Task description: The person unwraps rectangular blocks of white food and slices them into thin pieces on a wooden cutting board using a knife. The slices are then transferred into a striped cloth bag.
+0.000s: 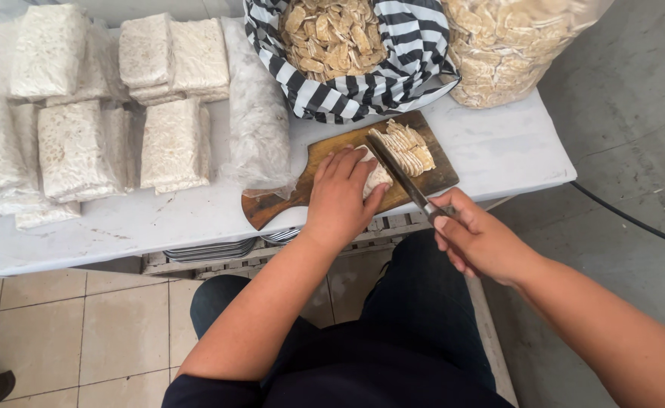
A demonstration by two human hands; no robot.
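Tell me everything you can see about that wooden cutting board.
The wooden cutting board is brown, paddle-shaped, with a tapering handle pointing toward the person. It lies flat and askew on the white table, near its front edge. A pale block rests on it under the left hand, a fan of cut slices lies beyond, and the knife in the right hand crosses it. A clear plastic bag overlaps its left end.

White desk (pixel 499 151) is pretty loaded: wrapped pale blocks (pixel 83 113) stacked at the left, wooden cutting board (pixel 325 155) near the front edge, striped bag (pixel 393 75) and clear bag (pixel 506 45) behind it.
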